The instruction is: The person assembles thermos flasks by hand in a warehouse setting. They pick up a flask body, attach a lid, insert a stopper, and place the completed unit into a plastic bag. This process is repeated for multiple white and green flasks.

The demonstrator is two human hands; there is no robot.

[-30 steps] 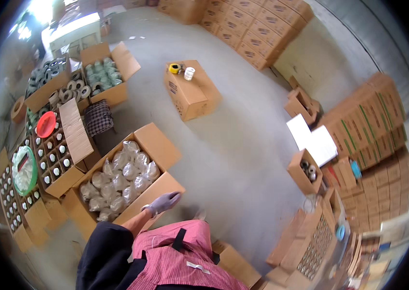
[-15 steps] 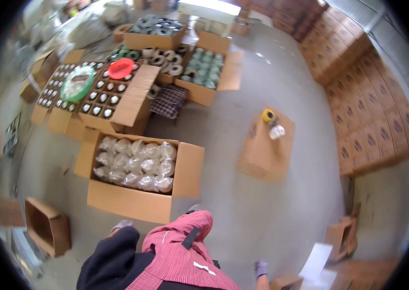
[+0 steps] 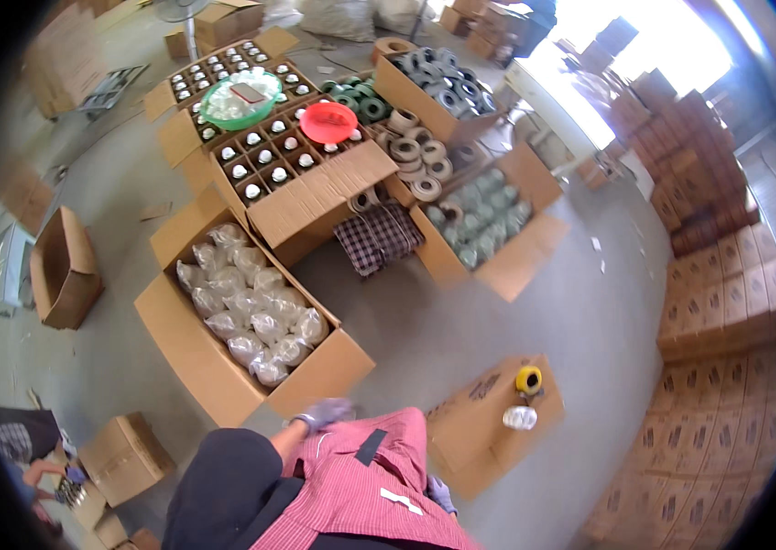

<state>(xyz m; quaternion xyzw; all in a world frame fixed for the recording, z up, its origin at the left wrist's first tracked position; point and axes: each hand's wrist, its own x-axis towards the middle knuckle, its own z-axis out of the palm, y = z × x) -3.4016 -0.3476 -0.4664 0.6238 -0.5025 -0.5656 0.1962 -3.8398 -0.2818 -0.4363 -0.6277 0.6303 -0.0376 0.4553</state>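
Note:
My left hand (image 3: 322, 414), in a pale purple glove, is in front of my body beside the near corner of an open carton (image 3: 200, 363). Its fingers look loosely stretched and hold nothing I can see. Rows of rounded items in clear plastic bags (image 3: 255, 302) fill that carton. My right hand (image 3: 441, 495), gloved alike, is low beside my red checked garment, partly hidden by it. Its fingers seem apart, with nothing visible in them. Nearest to it is a closed carton (image 3: 469, 429) bearing a yellow tape roll (image 3: 528, 379) and a clear plastic-wrapped item (image 3: 520, 418).
Beyond stand a divided carton of white-capped bottles (image 3: 264, 156), a green basin (image 3: 241, 99), a red tray (image 3: 328, 122), a checked cushion on a stool (image 3: 379, 240) and a carton of greenish glass items (image 3: 484, 220). Stacked cartons (image 3: 709, 440) line the right. Another person's hand (image 3: 75, 474) works at lower left.
My view has turned right and nearer the cartons. My left hand has come in front of my body; my right hand has drawn in to my side. Another person shows at lower left.

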